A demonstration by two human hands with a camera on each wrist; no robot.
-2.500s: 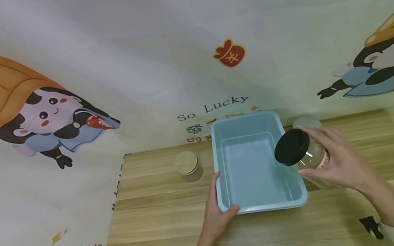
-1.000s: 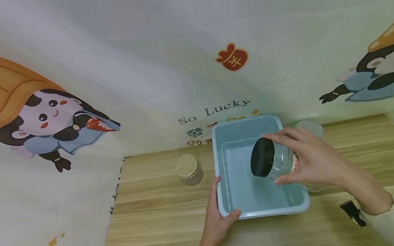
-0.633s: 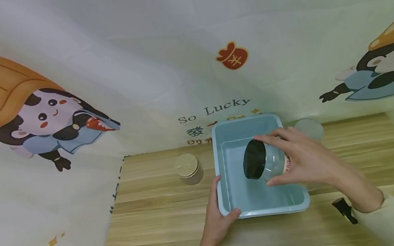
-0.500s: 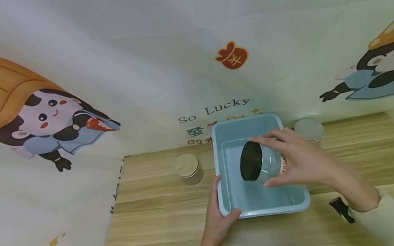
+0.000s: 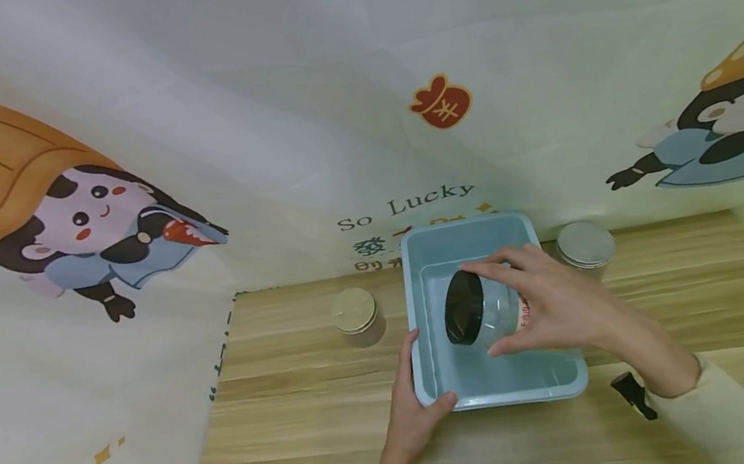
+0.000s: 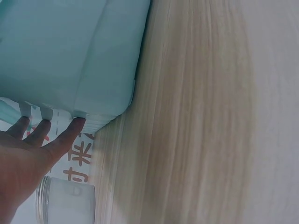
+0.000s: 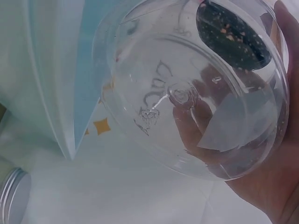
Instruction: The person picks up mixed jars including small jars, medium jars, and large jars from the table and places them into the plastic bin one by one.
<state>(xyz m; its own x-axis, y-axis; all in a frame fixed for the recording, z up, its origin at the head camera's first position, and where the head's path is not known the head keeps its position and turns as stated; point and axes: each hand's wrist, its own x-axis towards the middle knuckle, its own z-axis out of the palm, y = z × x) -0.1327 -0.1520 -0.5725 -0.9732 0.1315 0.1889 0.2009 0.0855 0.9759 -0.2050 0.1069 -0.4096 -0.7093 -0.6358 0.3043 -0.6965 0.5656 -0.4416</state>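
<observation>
Right hand (image 5: 554, 306): grips clear jar (image 5: 488, 311), fingers (image 5: 498, 269) curled over its upper side, thumb under it.
Clear jar: tipped on its side, black lid (image 5: 463, 308) facing left; held above the inside of blue tub (image 5: 418, 257), not resting on the tub floor. Wrist view: transparent base (image 7: 180, 95) toward the camera, lid (image 7: 231, 35) seen through the wall.
Left hand (image 5: 410, 415): holds near-left corner of blue tub, thumb hooked over the rim, fingers (image 6: 65, 135) pressed against the outer wall (image 6: 103, 70).
Blue tub: upright on wooden surface (image 5: 300, 437), near its far edge, nothing lying in it.
Wood-lidded jar (image 5: 356, 316): upright on surface, left of tub, apart from it.
Silver-lidded jar (image 5: 583, 247): upright on surface, just beside tub's far-right corner.
Black object (image 5: 629, 394): on surface close to right sleeve (image 5: 727, 412); kind not discernible.
Backdrop (image 5: 194, 169): printed cloth with cartoon figures, behind and left of surface.
</observation>
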